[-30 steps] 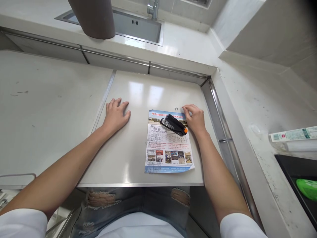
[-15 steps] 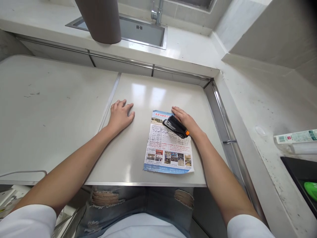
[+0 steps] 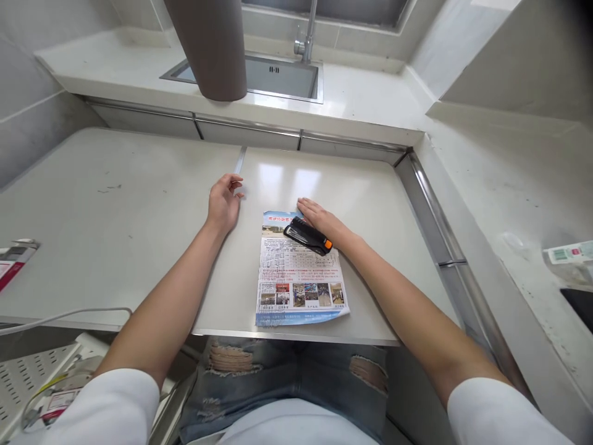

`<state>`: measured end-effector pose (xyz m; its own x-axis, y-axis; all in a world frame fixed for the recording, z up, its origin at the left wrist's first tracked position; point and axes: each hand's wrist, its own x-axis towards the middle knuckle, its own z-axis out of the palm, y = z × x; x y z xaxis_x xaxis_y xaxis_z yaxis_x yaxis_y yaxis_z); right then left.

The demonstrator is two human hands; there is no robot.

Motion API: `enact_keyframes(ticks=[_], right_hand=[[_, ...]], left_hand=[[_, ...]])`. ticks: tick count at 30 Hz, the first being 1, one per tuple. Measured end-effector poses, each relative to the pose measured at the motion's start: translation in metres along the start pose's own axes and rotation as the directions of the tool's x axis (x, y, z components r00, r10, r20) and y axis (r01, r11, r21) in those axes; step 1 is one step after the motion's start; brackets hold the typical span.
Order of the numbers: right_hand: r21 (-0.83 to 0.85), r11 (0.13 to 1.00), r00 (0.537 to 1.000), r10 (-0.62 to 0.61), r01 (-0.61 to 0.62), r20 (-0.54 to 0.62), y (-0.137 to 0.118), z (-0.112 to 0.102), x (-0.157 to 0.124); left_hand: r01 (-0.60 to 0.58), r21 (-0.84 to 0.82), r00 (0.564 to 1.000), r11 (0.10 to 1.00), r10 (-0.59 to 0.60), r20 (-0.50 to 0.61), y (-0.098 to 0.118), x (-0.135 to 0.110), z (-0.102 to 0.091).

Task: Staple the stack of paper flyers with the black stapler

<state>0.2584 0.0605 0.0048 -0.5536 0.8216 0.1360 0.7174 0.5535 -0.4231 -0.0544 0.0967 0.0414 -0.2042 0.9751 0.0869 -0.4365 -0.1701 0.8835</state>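
A printed flyer point(image 3: 299, 275) lies flat on the white counter point(image 3: 365, 204), and a black stapler point(image 3: 306, 235) with an orange end rests across its top. My right hand point(image 3: 322, 219) lies flat with fingers stretched, just behind the stapler and touching it at the flyer's top right. My left hand point(image 3: 223, 203) is raised slightly off the counter to the left of the flyer, fingers loosely curled and apart, holding nothing.
A brown cylinder point(image 3: 210, 46) stands before a steel sink point(image 3: 264, 74) with a tap point(image 3: 306, 34) at the back. Metal rails point(image 3: 435, 204) edge the counter on the right. A red and white packet point(image 3: 13, 259) lies far left, a labelled tube point(image 3: 569, 254) far right.
My right hand slid left from the flyer's corner to lie flat behind the stapler. My left hand lifted off the counter and curled. The view has tilted up.
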Motion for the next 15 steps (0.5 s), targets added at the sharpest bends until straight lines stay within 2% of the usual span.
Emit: enact_keyframes(ticks=[3,7,11,15], right_hand=[[0.014,0.999,0.999,-0.047,0.047,0.014,-0.018,0.016,0.032],[-0.004,0.999,0.999,-0.044,0.044,0.002,-0.041,0.031,0.065],[-0.032,0.998,0.999,-0.047,0.048,0.010,-0.057,0.039,0.086],[0.038,0.992,0.991,-0.122,0.120,0.053,-0.067,0.043,0.097]], left_hand=[[-0.002,-0.055,0.998,0.999,-0.002,-0.056,0.006,0.004,-0.002],[-0.007,-0.104,0.998,0.995,0.000,-0.066,0.013,0.015,-0.014],[-0.045,-0.162,0.996,0.986,0.032,-0.078,0.016,0.022,-0.025],[-0.019,-0.168,0.996,0.986,0.004,-0.085,0.018,0.020,-0.022]])
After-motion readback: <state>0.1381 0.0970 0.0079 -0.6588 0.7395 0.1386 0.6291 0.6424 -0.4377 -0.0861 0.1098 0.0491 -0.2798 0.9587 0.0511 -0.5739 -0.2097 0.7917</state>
